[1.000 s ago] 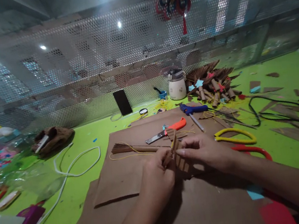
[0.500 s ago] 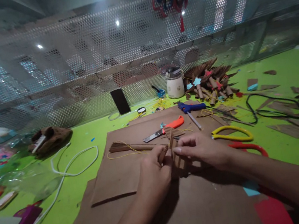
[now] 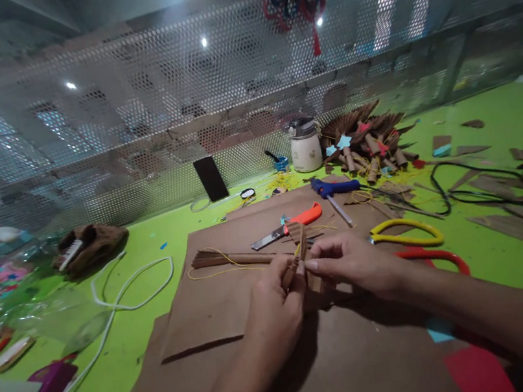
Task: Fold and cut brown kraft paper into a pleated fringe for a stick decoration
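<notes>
My left hand (image 3: 276,295) pinches a small folded strip of brown paper (image 3: 302,239) between thumb and fingers. From the other side, the thumb and fingertips of my right hand (image 3: 357,263) close on the same strip, low down near my left thumb. A bit of yellow thread shows at the strip; its lower part is hidden by my fingers. Just beyond my left hand lies a pleated brown paper bundle (image 3: 216,258) with a loop of yellow string. A utility knife (image 3: 306,215) with an orange handle and its blade out rests behind both hands.
Brown cardboard sheets (image 3: 197,323) cover the green table (image 3: 148,229). A blue glue gun (image 3: 338,186), yellow handles (image 3: 412,232) and red handles (image 3: 440,254) lie to the right. Behind stand a jar-shaped bottle (image 3: 306,150), a phone (image 3: 210,179) and piled paper fans (image 3: 371,140). A white cable (image 3: 111,310) runs left.
Both hands stay almost in place on the folded strip, with only a slight shift of the fingers. The whole view has moved a little; nothing on the table has been taken or let go.
</notes>
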A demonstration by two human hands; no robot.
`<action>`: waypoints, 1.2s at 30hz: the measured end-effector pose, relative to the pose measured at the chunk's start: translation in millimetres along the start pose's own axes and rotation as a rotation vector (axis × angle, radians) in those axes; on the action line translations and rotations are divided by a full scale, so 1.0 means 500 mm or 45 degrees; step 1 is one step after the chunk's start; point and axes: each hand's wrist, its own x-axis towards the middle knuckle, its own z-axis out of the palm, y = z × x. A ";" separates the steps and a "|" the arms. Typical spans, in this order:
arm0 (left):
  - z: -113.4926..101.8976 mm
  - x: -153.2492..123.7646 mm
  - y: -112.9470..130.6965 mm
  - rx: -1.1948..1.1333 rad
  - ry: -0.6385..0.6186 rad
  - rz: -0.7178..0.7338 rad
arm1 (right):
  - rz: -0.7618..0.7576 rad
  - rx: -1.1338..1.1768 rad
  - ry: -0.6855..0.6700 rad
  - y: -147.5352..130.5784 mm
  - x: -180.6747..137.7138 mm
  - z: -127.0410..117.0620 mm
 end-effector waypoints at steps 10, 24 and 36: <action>0.002 0.006 -0.015 -0.021 0.059 -0.067 | 0.043 -0.093 0.000 -0.013 -0.002 -0.005; 0.003 -0.005 0.007 -0.166 -0.061 -0.061 | 0.029 0.004 0.052 -0.008 -0.004 -0.003; 0.002 0.001 0.002 -0.221 0.009 -0.116 | 0.034 0.024 0.032 -0.006 -0.003 -0.002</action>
